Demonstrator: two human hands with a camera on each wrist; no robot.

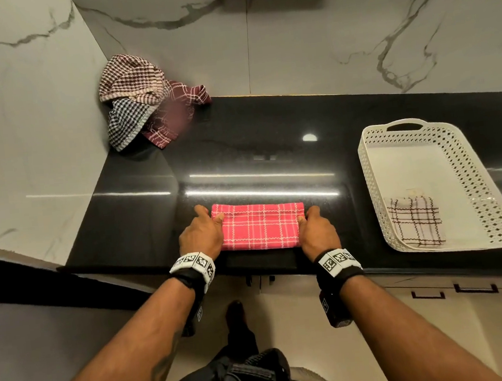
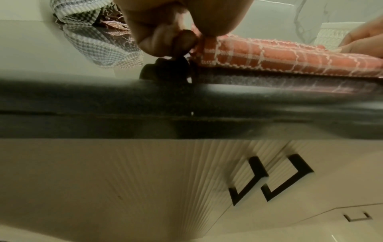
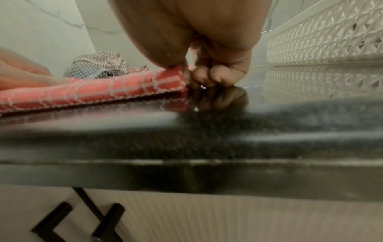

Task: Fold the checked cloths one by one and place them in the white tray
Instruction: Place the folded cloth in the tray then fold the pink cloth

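Observation:
A red checked cloth lies folded into a flat strip near the front edge of the black counter. My left hand pinches its left end, thumb on top and fingers curled beside it. At the cloth's right end, my right hand pinches the cloth the same way, with curled fingers resting on the counter. The white tray stands to the right and holds one folded white cloth with dark checks. A heap of unfolded checked cloths sits in the back left corner.
Marble walls close off the counter at the left and the back. Cabinet fronts with black handles run below the counter edge. The tray's latticed wall stands close to the right of my right hand.

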